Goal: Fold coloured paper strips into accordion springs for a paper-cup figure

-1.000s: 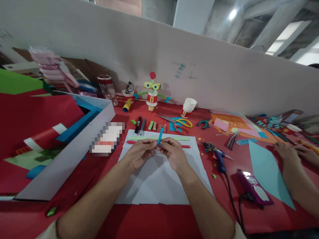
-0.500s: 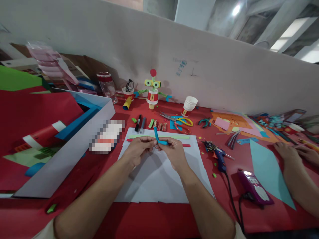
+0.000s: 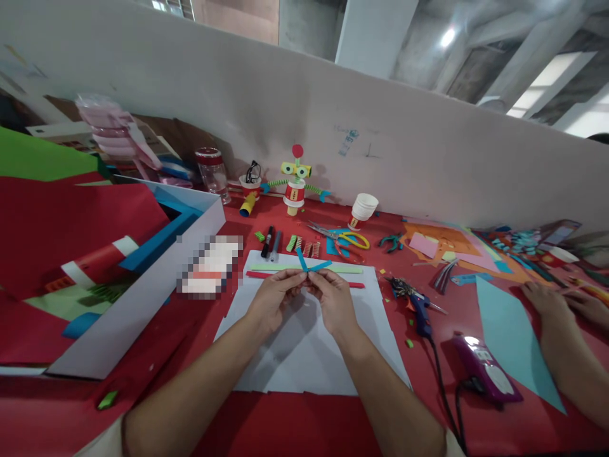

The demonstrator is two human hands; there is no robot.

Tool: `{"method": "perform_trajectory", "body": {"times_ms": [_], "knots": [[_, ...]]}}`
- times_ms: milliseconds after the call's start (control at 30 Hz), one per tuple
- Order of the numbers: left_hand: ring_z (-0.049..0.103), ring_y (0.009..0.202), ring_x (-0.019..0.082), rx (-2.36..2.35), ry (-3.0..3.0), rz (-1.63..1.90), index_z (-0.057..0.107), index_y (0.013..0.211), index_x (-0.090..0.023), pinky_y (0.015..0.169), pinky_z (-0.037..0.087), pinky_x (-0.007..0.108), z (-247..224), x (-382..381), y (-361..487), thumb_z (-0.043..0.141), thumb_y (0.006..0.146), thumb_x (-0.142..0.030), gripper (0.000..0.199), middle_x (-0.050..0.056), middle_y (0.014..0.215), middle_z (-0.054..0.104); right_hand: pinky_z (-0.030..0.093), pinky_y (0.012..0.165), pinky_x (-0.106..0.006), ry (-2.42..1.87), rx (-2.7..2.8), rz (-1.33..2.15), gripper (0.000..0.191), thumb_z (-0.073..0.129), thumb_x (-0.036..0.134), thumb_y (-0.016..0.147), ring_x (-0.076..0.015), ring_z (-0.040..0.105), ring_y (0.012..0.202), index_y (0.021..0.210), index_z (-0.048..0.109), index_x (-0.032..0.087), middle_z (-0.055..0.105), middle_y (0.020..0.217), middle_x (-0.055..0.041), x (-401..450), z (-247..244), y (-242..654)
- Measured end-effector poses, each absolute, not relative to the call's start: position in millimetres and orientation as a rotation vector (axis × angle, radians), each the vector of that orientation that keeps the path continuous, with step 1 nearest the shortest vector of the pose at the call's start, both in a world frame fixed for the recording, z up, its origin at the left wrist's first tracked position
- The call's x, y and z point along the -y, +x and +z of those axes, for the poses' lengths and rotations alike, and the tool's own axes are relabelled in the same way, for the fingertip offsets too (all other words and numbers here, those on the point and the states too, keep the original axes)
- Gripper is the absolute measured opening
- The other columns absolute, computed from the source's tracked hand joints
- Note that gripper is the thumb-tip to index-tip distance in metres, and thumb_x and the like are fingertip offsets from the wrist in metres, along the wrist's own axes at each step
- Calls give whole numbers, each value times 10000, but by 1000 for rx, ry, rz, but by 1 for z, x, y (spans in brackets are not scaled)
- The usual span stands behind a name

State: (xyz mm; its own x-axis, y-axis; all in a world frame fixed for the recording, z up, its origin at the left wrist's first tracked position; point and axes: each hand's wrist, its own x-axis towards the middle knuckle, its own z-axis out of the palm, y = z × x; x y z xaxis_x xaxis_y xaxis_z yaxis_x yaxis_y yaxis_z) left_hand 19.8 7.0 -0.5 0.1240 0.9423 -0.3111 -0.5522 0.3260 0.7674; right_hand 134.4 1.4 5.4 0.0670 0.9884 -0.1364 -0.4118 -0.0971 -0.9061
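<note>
Both of my hands meet over the white paper (image 3: pixel 304 355), pinching a blue paper strip (image 3: pixel 320 266) whose two arms spread upward in a V. My left hand (image 3: pixel 276 295) holds it near the bend, and my right hand (image 3: pixel 333 298) grips it just beside, fingertips almost touching. Just beyond my fingers, a light green strip (image 3: pixel 349 270) and a red strip (image 3: pixel 356 285) lie across the sheet. Small folded green and red paper springs (image 3: pixel 292 243) rest above the sheet, beside a black marker (image 3: pixel 267 242) and a grey marker (image 3: pixel 275 245).
A paper-cup figure (image 3: pixel 294 193) and stacked cups (image 3: pixel 363 209) stand by the wall. Scissors (image 3: pixel 352 239) lie before them. A glue gun (image 3: pixel 420 314) and purple device (image 3: pixel 488 371) are right, near another person's hands (image 3: pixel 542 298). A white box (image 3: pixel 143 285) stands left.
The blue strip's right arm, earlier lying flat across my right fingers, now points up and right. My fingertips have come closer together at the bend. The view has shifted slightly.
</note>
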Motion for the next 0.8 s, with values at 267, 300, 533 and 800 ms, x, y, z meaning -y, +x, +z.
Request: {"method": "perform_trajectory", "body": {"times_ms": [267,300,533,800], "knots": [[519,552,90,-993,731,1227,623,542,-141,596,402,231,11,-8,14,800,553,-286,228,-3,554,595,440,644,-269,-1201,1046,1298,105,665,282,665,-139,580,631,644,658,179,643,613,19,-3,6,140],[509,538,89,-1010,729,1233,619,533,-140,581,393,232,9,-9,14,801,549,-293,238,-3,541,593,436,646,-270,-1195,1024,1316,106,667,283,662,-139,579,632,643,655,179,644,617,19,-3,5,140],[547,577,118,-1030,615,1229,641,557,-143,606,410,255,6,-8,16,843,460,-303,275,13,560,618,409,630,-254,-1183,924,1372,111,691,268,637,-115,552,601,641,647,167,625,592,19,-3,4,138],[470,521,90,-1082,781,1089,674,576,-143,542,356,241,12,-6,12,802,522,-288,201,7,549,599,411,591,-243,-1206,980,1296,109,701,265,631,-113,553,589,651,649,172,613,593,27,-4,7,142]]}}
